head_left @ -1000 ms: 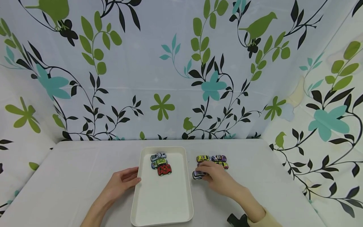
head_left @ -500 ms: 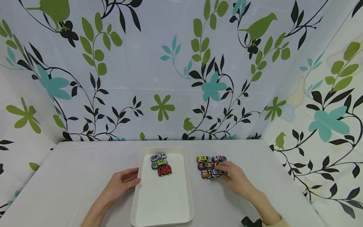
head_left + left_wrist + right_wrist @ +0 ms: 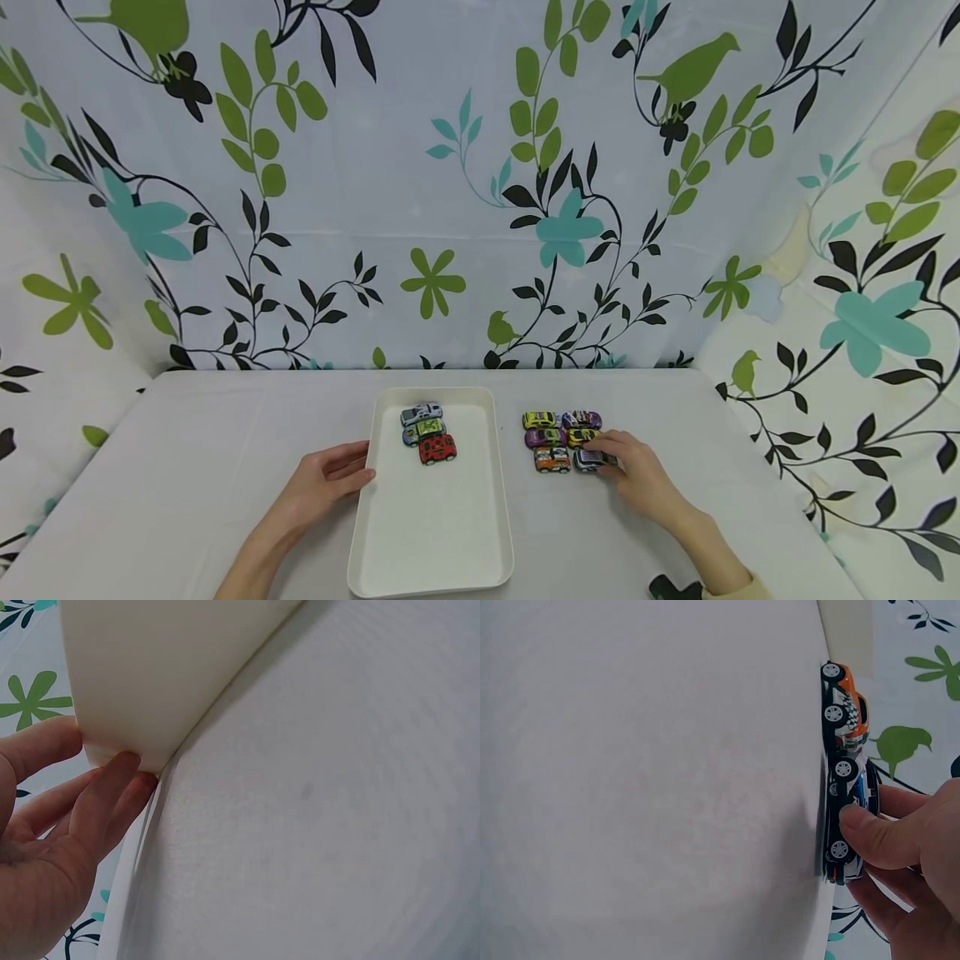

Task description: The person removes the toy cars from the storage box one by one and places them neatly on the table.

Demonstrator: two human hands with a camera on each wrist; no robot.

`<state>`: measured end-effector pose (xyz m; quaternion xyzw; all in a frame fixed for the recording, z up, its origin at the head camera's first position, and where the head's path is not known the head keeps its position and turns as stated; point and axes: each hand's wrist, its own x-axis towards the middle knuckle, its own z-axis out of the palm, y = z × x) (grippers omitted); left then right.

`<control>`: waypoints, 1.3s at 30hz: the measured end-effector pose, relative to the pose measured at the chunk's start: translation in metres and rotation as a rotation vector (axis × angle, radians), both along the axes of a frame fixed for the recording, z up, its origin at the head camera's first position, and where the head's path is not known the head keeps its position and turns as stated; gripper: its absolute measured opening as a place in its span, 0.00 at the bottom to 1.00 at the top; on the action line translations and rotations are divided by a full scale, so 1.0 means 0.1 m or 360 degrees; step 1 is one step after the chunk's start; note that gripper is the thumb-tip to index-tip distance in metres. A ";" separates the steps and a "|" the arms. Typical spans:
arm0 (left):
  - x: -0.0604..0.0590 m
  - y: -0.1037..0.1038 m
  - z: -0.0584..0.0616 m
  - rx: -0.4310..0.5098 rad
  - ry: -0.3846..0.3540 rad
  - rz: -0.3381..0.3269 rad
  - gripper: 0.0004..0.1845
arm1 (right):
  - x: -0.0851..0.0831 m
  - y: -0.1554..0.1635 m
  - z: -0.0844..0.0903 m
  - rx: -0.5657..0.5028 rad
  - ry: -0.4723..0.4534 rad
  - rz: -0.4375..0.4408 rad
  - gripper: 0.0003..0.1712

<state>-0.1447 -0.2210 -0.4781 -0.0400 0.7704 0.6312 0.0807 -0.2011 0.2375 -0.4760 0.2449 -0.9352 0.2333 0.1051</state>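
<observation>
My right hand [image 3: 637, 471] pinches a black-and-white toy car [image 3: 849, 817] between thumb and fingers; its wheels rest at the tablecloth. Directly beside it is an orange toy car [image 3: 552, 460]. Behind these two stand a purple-and-green car [image 3: 545, 438] and a yellow car [image 3: 582, 437], then another yellow car [image 3: 539, 419] and a purple-and-white car [image 3: 582, 419]. My left hand [image 3: 322, 487] touches the left outer side of a white tray [image 3: 431, 533], its fingers fairly straight. Inside the tray, near the far end, are a silver car [image 3: 422, 412], a blue-green car [image 3: 424, 430] and a red car [image 3: 438, 449].
A white cloth covers the table [image 3: 187, 483]. Behind it hangs a patterned curtain [image 3: 360, 167] with leaves and birds, which continues down both sides. A black device [image 3: 673, 588] sits at the right wrist by a yellow sleeve [image 3: 742, 588].
My right hand has carried the black-and-white car to the right, past the orange car, and set it down at that car's right side. The left hand and tray stay in place.
</observation>
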 end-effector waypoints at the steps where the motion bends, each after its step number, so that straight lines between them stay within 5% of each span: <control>1: 0.00 0.00 0.00 -0.0001 0.0006 -0.0004 0.32 | 0.00 0.01 -0.01 0.0002 -0.0005 -0.0001 0.25; 13: 0.00 -0.02 0.00 0.0004 -0.0016 0.0012 0.32 | -0.01 0.03 -0.07 -0.0007 0.0020 0.0027 0.23; 24: -0.06 -0.03 0.03 -0.0015 0.0003 -0.0060 0.32 | -0.01 -0.02 0.07 -0.0029 0.0357 0.0061 0.22; 39: -0.01 -0.02 0.04 -0.0031 -0.0032 -0.0030 0.31 | 0.10 -1.00 0.55 -0.0045 0.0099 0.0341 0.20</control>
